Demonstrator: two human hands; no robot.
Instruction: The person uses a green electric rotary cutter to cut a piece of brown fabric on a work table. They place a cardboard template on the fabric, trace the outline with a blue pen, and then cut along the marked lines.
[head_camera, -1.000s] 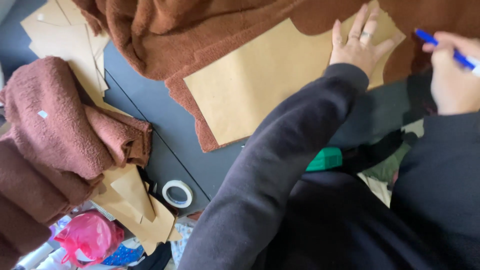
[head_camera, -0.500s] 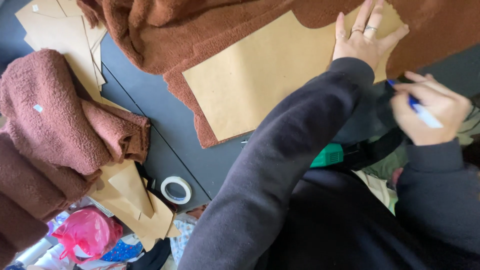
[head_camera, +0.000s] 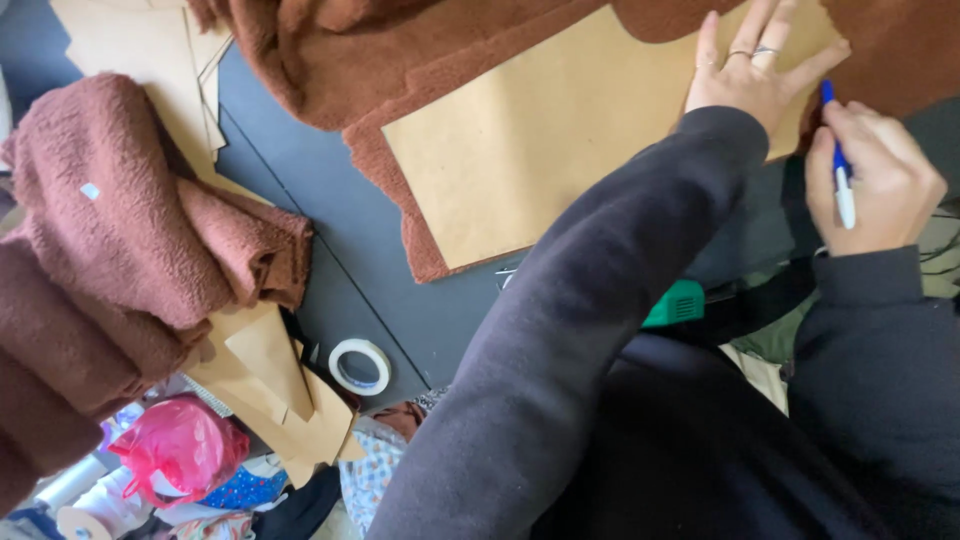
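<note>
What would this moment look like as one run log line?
left hand: flat on tan paper pattern | right hand: holds blue pen, tip at pattern edge | pattern lies on brown fleece fabric

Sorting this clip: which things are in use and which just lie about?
In use: left hand flat on tan paper pattern; right hand holding blue pen; brown fleece underneath.

Lying about: tape roll, folded fleece pile, pink bag.

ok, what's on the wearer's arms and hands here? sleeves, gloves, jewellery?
Both arms are in long, dark charcoal sleeves of soft knit fabric, with cuffs ending at the wrists. The hands are bare, no gloves. The left hand wears two thin rings on adjacent fingers. No ring shows on the right hand.
</note>
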